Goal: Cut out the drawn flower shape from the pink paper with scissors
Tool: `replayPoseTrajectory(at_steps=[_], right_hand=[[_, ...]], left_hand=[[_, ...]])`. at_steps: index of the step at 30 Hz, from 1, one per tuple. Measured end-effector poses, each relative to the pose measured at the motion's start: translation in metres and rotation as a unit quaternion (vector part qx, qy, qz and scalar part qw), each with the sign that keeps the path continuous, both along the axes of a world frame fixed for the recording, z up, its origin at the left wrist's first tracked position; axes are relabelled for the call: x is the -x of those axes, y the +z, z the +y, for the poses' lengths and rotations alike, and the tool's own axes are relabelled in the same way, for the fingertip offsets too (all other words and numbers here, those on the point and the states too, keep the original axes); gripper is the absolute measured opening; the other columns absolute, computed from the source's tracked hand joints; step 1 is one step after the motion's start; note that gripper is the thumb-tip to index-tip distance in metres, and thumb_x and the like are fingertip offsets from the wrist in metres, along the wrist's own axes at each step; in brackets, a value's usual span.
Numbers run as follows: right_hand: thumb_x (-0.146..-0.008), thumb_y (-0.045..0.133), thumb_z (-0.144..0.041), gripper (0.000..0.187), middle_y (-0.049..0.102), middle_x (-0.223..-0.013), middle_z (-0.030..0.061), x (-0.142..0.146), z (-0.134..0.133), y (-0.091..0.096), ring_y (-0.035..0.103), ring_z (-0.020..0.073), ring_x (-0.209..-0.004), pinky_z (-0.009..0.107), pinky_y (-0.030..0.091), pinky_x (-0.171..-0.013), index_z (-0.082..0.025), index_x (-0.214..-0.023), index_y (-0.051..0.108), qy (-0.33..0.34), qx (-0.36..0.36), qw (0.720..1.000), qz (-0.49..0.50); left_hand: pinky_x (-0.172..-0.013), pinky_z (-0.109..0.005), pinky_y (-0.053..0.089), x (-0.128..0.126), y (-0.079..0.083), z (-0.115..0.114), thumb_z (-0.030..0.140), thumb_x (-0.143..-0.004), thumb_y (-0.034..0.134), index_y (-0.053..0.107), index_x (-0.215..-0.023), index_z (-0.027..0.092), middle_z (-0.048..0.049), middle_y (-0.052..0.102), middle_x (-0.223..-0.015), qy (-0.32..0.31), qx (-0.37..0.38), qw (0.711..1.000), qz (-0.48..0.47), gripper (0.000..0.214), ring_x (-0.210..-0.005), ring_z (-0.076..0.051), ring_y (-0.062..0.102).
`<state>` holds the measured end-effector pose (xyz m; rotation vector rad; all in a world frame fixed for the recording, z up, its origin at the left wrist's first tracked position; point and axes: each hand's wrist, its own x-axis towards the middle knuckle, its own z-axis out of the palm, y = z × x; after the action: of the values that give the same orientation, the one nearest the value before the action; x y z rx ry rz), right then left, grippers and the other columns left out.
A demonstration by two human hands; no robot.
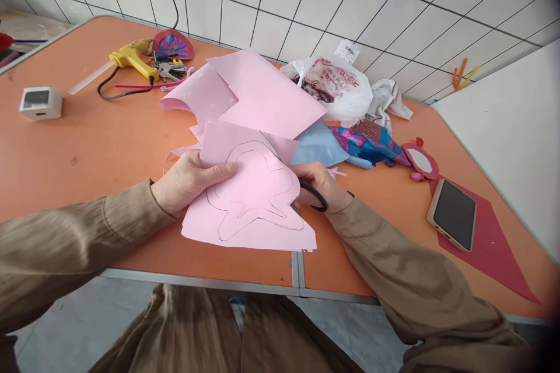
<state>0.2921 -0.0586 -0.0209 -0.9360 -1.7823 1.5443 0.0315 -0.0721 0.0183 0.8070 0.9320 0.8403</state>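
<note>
Fingers of the left hand are being pinched on the sheet above the table, which is apparently being steadied against scissors being gripped by the right hand.

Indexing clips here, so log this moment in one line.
left hand: holds pink sheet, outline drawn | right hand: holds scissors, blade at pink sheet | phone: on red sheet

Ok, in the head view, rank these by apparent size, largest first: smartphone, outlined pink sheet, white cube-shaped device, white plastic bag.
1. Outlined pink sheet
2. White plastic bag
3. Smartphone
4. White cube-shaped device
</note>
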Motion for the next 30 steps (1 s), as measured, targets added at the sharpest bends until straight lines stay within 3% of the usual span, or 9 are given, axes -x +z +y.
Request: replayPoseTrajectory(at_steps=[7,13,21,30], right_hand=[[-0.069,0.083,-0.044,0.038,0.051,-0.055,-0.0045,0.000,0.000,0.001,0.042,0.0046,-0.041,0.017,0.037,-0.035,-0.013,-0.069,0.061,0.002,-0.014,1.000,0.004],[-0.070,0.082,-0.047,0.039,0.054,-0.057,-0.0033,0.001,-0.001,0.002,0.044,0.0049,-0.041,0.018,0.037,-0.036,-0.013,-0.069,0.062,0.002,-0.014,1.000,0.005],[-0.070,0.083,-0.042,0.036,0.055,-0.057,-0.0020,0.004,-0.001,0.012,0.047,0.0066,-0.042,0.017,0.038,-0.035,-0.013,-0.070,0.062,0.020,-0.002,1.000,0.015],[-0.069,0.081,-0.051,0.043,0.051,-0.056,-0.0035,0.001,0.000,0.009,0.047,0.0071,-0.041,0.020,0.035,-0.037,-0.013,-0.075,0.064,0.025,0.000,1.000,-0.002]], left_hand=[[-0.058,-0.028,0.062,0.000,0.007,0.000,0.031,-0.066,0.089,0.077,-0.079,0.014,-0.0060,0.077,-0.074,0.006,0.013,0.999,0.040,0.024,-0.063,-0.021,0.073],[-0.062,-0.033,0.064,0.001,0.006,0.000,0.031,-0.071,0.085,0.077,-0.083,0.014,-0.0068,0.078,-0.076,0.006,0.003,0.999,0.047,0.022,-0.065,-0.024,0.074],[-0.057,-0.028,0.062,0.003,0.008,0.002,0.032,-0.070,0.086,0.078,-0.075,0.015,-0.0067,0.077,-0.072,0.004,0.007,0.998,0.064,0.019,-0.061,-0.022,0.073],[-0.056,-0.030,0.061,0.007,0.009,0.007,0.034,-0.066,0.088,0.079,-0.076,0.015,-0.0076,0.077,-0.072,-0.006,0.007,0.997,0.071,0.023,-0.060,-0.023,0.072]])
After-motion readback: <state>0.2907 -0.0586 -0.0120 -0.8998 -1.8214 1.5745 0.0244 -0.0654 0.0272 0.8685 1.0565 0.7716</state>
